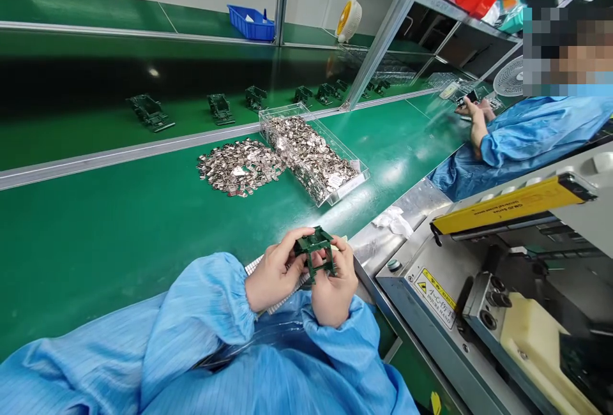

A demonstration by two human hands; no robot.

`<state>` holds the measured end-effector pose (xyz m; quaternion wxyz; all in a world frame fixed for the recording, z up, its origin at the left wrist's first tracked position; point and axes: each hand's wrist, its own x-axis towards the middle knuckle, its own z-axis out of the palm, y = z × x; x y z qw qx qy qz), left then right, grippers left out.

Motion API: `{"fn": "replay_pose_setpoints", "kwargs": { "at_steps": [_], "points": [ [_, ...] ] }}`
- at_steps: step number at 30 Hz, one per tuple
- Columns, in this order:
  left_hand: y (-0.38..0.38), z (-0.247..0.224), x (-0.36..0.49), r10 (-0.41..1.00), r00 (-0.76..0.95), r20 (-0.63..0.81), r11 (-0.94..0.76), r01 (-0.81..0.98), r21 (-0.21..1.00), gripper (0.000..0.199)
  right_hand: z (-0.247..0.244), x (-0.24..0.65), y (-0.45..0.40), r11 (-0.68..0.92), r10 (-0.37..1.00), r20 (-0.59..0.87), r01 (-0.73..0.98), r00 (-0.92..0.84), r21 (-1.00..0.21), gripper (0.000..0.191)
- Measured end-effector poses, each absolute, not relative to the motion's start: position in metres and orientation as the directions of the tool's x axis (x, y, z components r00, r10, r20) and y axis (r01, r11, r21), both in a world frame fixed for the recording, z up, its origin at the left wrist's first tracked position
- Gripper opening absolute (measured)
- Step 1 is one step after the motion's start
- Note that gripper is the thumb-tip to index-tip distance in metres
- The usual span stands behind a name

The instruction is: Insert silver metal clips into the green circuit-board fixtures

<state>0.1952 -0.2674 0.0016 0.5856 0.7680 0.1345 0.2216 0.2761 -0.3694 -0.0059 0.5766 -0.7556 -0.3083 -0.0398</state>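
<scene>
A dark green plastic frame (316, 246) with an open middle is held up between my two hands, above the near edge of the green table. My left hand (272, 274) grips its left side with thumb and fingers. On the other side my right hand (335, 284) is closed around the frame's right edge and lower part. Beyond my hands lies a loose pile of small shiny metal pieces (239, 167). Right beside the pile stands a clear plastic tray (345, 193) filled with more of these pieces.
Several similar green frames (220, 108) sit on the dark green strip behind the metal rail (119, 153). A machine with a yellow bar (512, 204) stands close on my right, near a white cloth (393, 220). Farther right, a co-worker's hands (474, 115) hold a part.
</scene>
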Motion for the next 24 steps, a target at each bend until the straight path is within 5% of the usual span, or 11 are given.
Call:
{"fn": "replay_pose_setpoints", "kwargs": {
  "at_steps": [11, 16, 22, 24],
  "points": [
    [-0.268, -0.001, 0.193, 0.496, 0.845, 0.198, -0.231, -0.091, 0.969, 0.036, -0.010, 0.264, -0.357, -0.010, 0.341, 0.221, 0.239, 0.914, -0.971, 0.021],
    [-0.264, -0.003, 0.190, 0.447, 0.875, 0.185, -0.174, -0.117, 0.978, 0.038, -0.004, 0.271, -0.363, 0.144, 0.445, 0.155, 0.100, 0.882, -0.984, 0.026],
    [-0.265, 0.012, 0.186, 0.380, 0.912, 0.151, -0.178, -0.088, 0.980, 0.041, 0.024, 0.295, -0.408, 0.128, 0.770, 0.328, 0.372, 0.547, -0.920, 0.075],
    [-0.272, 0.027, 0.186, 0.299, 0.942, 0.152, -0.183, -0.100, 0.978, 0.041, 0.039, 0.300, -0.426, 0.103, 0.795, 0.382, 0.515, 0.472, -0.851, 0.076]
  ]
}}
